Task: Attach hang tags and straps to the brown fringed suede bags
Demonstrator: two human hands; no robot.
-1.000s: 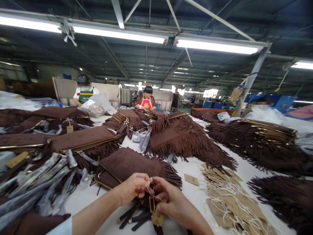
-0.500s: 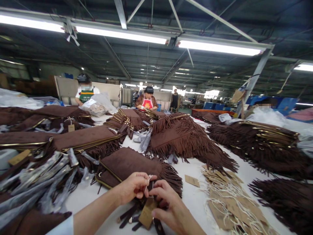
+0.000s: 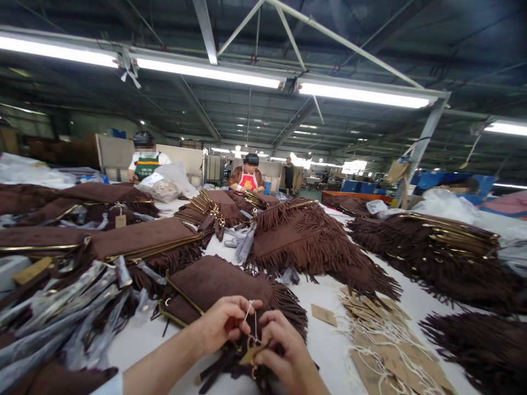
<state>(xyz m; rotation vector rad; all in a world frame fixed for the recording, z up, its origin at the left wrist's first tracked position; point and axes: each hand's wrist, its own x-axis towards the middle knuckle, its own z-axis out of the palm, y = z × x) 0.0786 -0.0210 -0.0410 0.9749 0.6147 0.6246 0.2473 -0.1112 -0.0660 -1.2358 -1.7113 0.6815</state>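
Centrally, near the lower edge of the frame, the left fingers (image 3: pixel 235 305) are drawn together in a pinch on a white cord (image 3: pixel 256 325). The right fingers (image 3: pixel 275 317) are curled, with the thumb pressed close against the held tag (image 3: pixel 250 355), little or no gap showing. Held between the two hands, the cord stands nearly taut, which probably keeps its strands apart and easy to guide. The tag lies tilted beside the gold clasp (image 3: pixel 252 344), presumably so that both can be steadied by one hand; whether the cord passes through the clasp cannot be told. Dark straps (image 3: pixel 212 374) lie below.

Just beyond the hands, a brown bag (image 3: pixel 226 282) rests on the white desk (image 3: pixel 135 336), its fringe toward the right. Right of centre are a lone tag (image 3: pixel 323 314) and a tag pile (image 3: pixel 387 343) with loose cords, likely set there for reach by the right hand. At lower left, plastic sleeves (image 3: pixel 61 323) cover further straps, perhaps against scratching. Fringed bags (image 3: pixel 300 236) are heaped at centre, and a bag stack (image 3: pixel 436 241) has its gold zips aligned at right.

Labels: the lone tag and the pile bear small dark print, too fine to read; no brand is legible. Lettering on the green apron (image 3: pixel 147 167), upper left, is likewise unreadable; the red apron (image 3: pixel 248 181), upper centre, carries a yellow emblem.
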